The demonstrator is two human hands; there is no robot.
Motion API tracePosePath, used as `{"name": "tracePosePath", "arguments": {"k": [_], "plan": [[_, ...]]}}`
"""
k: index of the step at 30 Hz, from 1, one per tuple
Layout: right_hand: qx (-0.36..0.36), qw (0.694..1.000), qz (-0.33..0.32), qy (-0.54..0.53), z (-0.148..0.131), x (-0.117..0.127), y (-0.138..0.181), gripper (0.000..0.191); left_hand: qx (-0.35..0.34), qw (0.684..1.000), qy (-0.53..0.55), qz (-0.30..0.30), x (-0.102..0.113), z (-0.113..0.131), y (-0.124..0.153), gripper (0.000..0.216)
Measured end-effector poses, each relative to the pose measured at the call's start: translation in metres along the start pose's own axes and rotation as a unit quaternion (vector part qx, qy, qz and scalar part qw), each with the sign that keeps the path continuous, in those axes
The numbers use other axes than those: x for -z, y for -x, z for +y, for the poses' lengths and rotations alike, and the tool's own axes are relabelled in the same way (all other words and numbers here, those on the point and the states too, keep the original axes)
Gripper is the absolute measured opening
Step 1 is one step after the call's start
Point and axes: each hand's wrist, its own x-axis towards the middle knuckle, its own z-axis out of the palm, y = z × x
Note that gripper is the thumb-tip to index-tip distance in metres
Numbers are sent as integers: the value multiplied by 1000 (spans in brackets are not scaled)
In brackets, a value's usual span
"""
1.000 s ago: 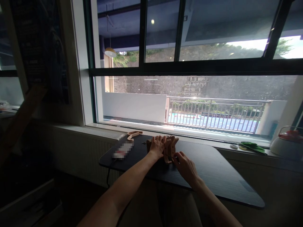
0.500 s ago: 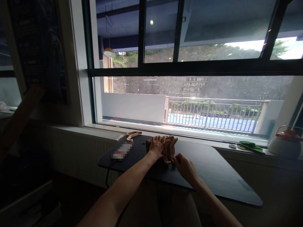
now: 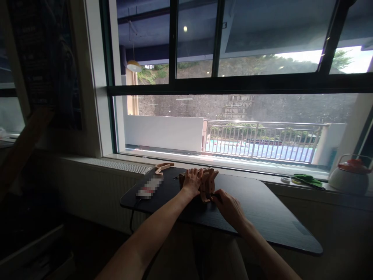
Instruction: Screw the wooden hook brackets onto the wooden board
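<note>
A small wooden model [image 3: 207, 182] made of flat plywood pieces stands near the far edge of a dark table [image 3: 262, 210]. My left hand [image 3: 192, 182] lies over the model's left part, fingers curled down on it and holding it. My right hand [image 3: 227, 205] is just to the model's right, fingers pinched on a thin dark tool [image 3: 212, 194] whose tip meets the model's lower side. Which tool it is I cannot make out.
Loose curved wooden pieces [image 3: 162, 167] lie at the table's far left corner, beside a blurred flat item [image 3: 150, 187] with a cable hanging off the edge. On the windowsill sit a green object [image 3: 309, 180] and a white kettle with an orange lid [image 3: 349, 177]. A radiator grille runs under the window.
My right hand has closed in on the model and now pinches a thin dark tool against it. My left hand stays on the model.
</note>
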Motion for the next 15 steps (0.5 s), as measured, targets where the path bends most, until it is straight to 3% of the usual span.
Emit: {"name": "tracePosePath", "arguments": {"k": [4,15], "plan": [[-34,999,-1,2,6,-2,-1,30,-3,1000,6,1,3,-1,-1,109],[-6,1000,-4,-21,5,0,0,22,-8,1000,24,4,5,-2,5,100]]}}
